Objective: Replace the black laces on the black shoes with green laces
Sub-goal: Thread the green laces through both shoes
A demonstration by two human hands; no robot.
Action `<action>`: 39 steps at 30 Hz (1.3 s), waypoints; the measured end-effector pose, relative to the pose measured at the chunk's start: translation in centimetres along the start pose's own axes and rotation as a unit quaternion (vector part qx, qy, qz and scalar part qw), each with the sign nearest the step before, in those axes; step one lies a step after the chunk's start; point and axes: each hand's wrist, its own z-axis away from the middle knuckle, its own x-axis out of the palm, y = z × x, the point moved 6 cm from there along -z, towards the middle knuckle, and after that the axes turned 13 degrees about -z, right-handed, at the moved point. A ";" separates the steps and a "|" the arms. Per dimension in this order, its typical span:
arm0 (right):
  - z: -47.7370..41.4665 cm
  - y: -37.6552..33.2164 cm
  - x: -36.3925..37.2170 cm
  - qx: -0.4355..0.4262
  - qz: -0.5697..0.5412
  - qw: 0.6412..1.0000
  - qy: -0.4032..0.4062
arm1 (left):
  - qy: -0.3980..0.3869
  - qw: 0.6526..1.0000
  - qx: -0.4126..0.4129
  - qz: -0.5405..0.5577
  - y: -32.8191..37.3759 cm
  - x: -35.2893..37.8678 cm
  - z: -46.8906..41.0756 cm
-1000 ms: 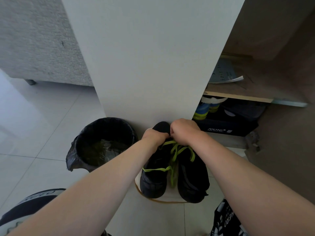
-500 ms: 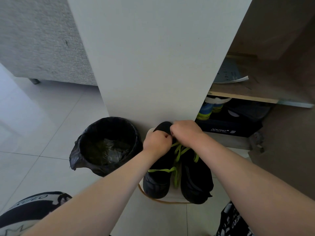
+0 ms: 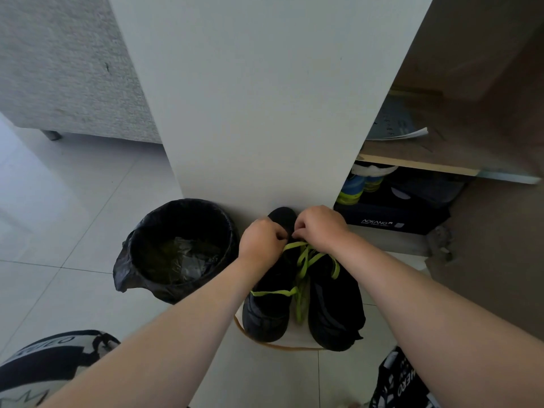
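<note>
white cabinet panel (image 3: 265,113) fills the middle, a flat matte face. left of it is a round bin (image 3: 179,248) with a crinkly, glossy black liner. black shoes (image 3: 335,307) stand side by side at the panel's foot on a pale round base (image 3: 297,337), toes toward the camera. uppers are matte and soft-looking, toes rounded. left hand (image 3: 260,242) and right hand (image 3: 319,228) are both curled at the collar of the left-side shoe, each pinching the green lace (image 3: 272,293) as far as i can tell. fingertips mostly hidden. lace is flat, limp, bright lime: one bar across the low eyelets, loose strands up to the hands, one loop draped over the other shoe. no black lace visible. guess: first shoe is near the top eyelets, tying left. second shoe's lacing unclear.
</note>
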 end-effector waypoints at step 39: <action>0.3 0.4 1.0 0.028 -0.029 0.999 0.004 | -0.018 0.983 0.115 -0.144 1.2 1.2 -0.8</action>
